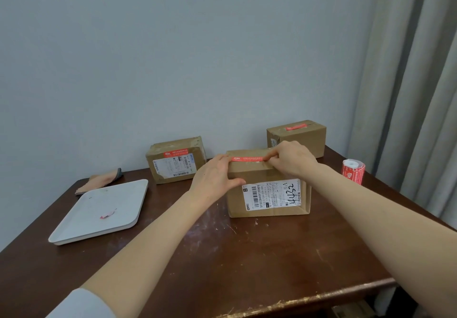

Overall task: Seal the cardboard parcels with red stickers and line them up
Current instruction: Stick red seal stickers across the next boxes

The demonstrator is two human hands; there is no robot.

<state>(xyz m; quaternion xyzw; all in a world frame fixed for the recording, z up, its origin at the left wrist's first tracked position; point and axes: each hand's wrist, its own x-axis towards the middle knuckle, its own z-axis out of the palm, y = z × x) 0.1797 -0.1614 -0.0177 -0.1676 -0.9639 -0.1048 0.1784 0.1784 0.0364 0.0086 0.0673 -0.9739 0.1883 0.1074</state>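
Observation:
A cardboard parcel [268, 196] with a white shipping label stands in the middle of the table. A red sticker [246, 159] lies along its top. My left hand [214, 178] holds the parcel's left top edge, thumb on the front face and fingers on the sticker's left end. My right hand [290, 158] presses the sticker's right end with curled fingers. Two other parcels carry red stickers: one at the back left [175, 160], one at the back right [296, 138]. A roll of red stickers [353, 170] stands at the right.
A white tray [86, 218] with a scrap of pink backing paper [107, 214] lies at the left of the dark wooden table [247, 255]. A pinkish cloth [102, 179] lies behind it. A wall stands behind the table and a curtain [408, 70] hangs at the right.

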